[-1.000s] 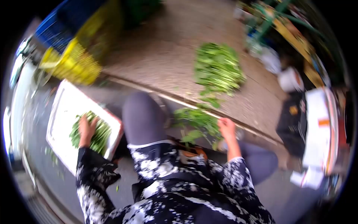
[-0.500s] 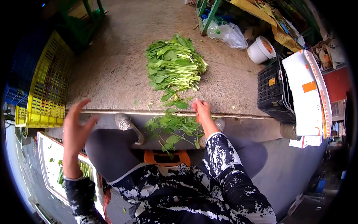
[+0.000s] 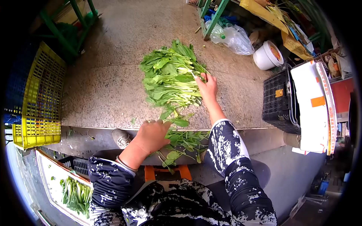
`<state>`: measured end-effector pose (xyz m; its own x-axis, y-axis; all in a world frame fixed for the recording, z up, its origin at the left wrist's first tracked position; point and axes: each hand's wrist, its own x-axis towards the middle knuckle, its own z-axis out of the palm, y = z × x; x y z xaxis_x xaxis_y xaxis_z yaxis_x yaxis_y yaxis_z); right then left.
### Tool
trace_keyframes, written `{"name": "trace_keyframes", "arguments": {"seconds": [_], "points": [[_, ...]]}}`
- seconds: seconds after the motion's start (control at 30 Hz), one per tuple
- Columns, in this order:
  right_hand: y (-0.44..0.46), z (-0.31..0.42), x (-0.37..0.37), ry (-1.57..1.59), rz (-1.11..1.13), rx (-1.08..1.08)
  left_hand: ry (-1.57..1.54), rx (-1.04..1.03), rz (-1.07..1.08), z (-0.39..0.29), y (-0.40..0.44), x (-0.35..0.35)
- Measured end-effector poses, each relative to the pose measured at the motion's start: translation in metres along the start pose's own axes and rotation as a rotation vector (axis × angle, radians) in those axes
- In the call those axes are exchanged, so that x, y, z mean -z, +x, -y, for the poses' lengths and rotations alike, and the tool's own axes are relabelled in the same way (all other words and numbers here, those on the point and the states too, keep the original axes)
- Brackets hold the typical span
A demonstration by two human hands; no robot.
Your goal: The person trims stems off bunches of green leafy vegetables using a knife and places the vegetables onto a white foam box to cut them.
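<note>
A pile of leafy greens [image 3: 169, 75] lies on the stone ledge, its pale stems pointing right. My right hand [image 3: 208, 88] is at the stem ends, fingers curled in a pinch at a pale stem. Palm down, my left hand [image 3: 151, 136] hovers by the ledge's front edge, with thumb and fingers apart and nothing visible in it. Beside it are a few loose leaves [image 3: 180, 121] at the near end of the pile. More loose greens [image 3: 184, 141] hang or lie below the edge, between my legs, partly hidden by my left hand.
A yellow crate [image 3: 37, 94] stands at the left. Below it is a white foam box [image 3: 47, 177] holding greens [image 3: 75, 194]. On the right are a black crate [image 3: 277, 100], white foam boxes [image 3: 307, 101] and a white bucket [image 3: 264, 58]. An orange stool [image 3: 150, 174] shows beneath me.
My right hand has moved forward from the ledge edge to the pile's stem ends. My left hand has swung from the far left to the middle, beside the loose leaves. The view has shifted slightly.
</note>
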<state>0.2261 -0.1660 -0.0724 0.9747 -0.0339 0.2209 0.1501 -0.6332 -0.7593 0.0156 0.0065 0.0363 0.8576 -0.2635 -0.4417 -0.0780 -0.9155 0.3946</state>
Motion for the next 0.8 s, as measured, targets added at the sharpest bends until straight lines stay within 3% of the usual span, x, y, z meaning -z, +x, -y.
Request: {"name": "trace_keyframes", "arguments": {"seconds": [0.07,0.1,0.17,0.23,0.3,0.37,0.47,0.53,0.6,0.67,0.7,0.8], "points": [[0.013,0.024,0.000,-0.262,0.180,0.014,0.039,0.042,-0.017,-0.004,0.005,0.005],[0.023,0.020,-0.006,-0.263,0.185,0.013,0.036,0.044,-0.015,-0.007,0.008,0.005],[0.042,0.004,-0.015,-0.279,0.485,-0.080,-0.012,0.025,0.036,-0.009,0.016,0.001],[0.050,0.011,-0.008,0.132,0.417,-0.082,0.015,-0.019,0.013,-0.011,0.020,0.001],[0.054,0.031,0.018,0.433,0.355,-0.312,-0.017,-0.055,0.049,-0.014,0.022,0.003],[0.063,0.026,0.037,0.459,0.303,-0.455,-0.036,-0.031,0.063,-0.012,0.023,0.005],[0.067,-0.031,0.034,0.443,0.165,-0.303,-0.052,0.014,0.081,-0.004,0.023,0.003],[0.054,-0.047,0.042,-0.236,0.354,-0.367,-0.054,0.034,0.093,-0.001,0.023,0.003],[0.030,-0.051,0.035,-0.081,0.413,-0.451,-0.030,0.051,0.106,-0.001,0.020,0.004],[0.002,-0.028,0.029,0.221,0.634,-0.420,-0.025,0.052,0.096,0.001,0.019,0.002],[-0.005,-0.023,0.021,0.274,0.740,-0.332,-0.013,0.049,0.085,0.001,0.018,0.001],[0.002,-0.005,0.011,0.286,0.772,-0.237,0.000,0.047,0.086,0.001,0.016,-0.001]]}}
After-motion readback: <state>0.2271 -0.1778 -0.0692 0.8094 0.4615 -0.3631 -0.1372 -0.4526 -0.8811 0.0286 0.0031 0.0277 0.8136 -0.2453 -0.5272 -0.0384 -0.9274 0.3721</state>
